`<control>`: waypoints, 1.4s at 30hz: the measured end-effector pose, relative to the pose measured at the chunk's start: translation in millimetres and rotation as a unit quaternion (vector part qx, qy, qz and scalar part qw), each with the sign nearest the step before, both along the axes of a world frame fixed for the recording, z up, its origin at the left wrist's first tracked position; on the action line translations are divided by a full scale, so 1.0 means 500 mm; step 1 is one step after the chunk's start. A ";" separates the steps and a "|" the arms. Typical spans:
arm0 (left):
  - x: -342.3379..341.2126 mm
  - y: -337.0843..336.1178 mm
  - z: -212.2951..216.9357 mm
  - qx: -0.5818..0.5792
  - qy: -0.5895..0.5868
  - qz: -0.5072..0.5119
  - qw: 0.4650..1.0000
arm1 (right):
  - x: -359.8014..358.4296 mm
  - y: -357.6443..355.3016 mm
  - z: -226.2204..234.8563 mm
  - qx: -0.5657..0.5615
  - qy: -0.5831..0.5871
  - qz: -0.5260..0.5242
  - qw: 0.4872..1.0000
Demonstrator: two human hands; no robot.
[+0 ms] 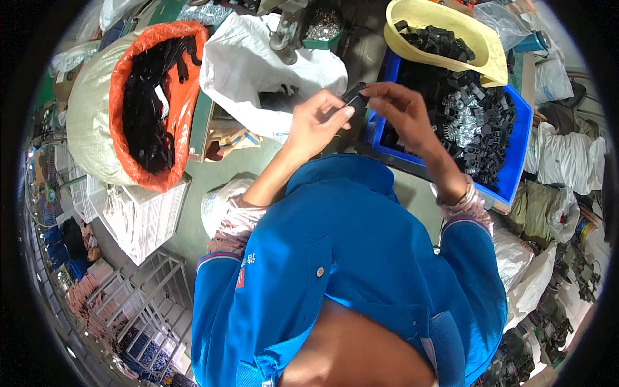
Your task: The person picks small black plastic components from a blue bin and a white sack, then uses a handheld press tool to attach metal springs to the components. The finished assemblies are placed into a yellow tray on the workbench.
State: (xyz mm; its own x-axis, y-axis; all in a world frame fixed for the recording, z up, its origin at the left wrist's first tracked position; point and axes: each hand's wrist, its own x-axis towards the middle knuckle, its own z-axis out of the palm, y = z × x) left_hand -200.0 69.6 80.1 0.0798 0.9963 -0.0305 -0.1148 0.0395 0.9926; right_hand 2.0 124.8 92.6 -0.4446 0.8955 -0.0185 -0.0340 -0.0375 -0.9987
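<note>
My left hand (317, 122) pinches a small black plastic part (354, 100) between thumb and fingers. The fingertips of my right hand (401, 111) close on the upper end of the same part, beside a dark knob-like tip. The part's exact kind is too small to make out. Under and beyond my right hand stands a blue bin (523, 122) filled with black plastic pieces (493, 138) and a pile of shiny metal clips or springs (461, 119). Just past my left hand, a white sack (235, 61) lies spread with a few black pieces inside.
A yellow basin (403, 48) of black pieces rests on the blue bin's far side. At the left bulges a woven sack with an orange liner (119, 97), full of black parts, above a white crate (158, 216). A green box (322, 44) holds small metal bits.
</note>
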 end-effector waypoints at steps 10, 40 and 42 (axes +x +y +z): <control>0.000 0.006 -0.010 0.019 0.047 0.098 0.994 | 0.139 0.383 0.034 0.455 -0.415 0.039 0.787; -0.314 0.103 0.004 0.170 0.226 -0.055 0.958 | -0.220 0.076 0.028 -0.006 0.009 -0.026 1.000; -0.329 0.108 0.008 0.157 0.252 -0.060 0.953 | -0.243 0.078 0.025 0.004 -0.009 -0.021 1.000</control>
State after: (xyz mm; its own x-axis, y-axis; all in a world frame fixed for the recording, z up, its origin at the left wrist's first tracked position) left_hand -364.6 123.4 84.0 0.2478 0.9474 0.2028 0.3660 -0.2854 0.8858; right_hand -119.7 163.8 105.1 -0.4056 0.9138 -0.0193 -0.0176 -0.0289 -0.9994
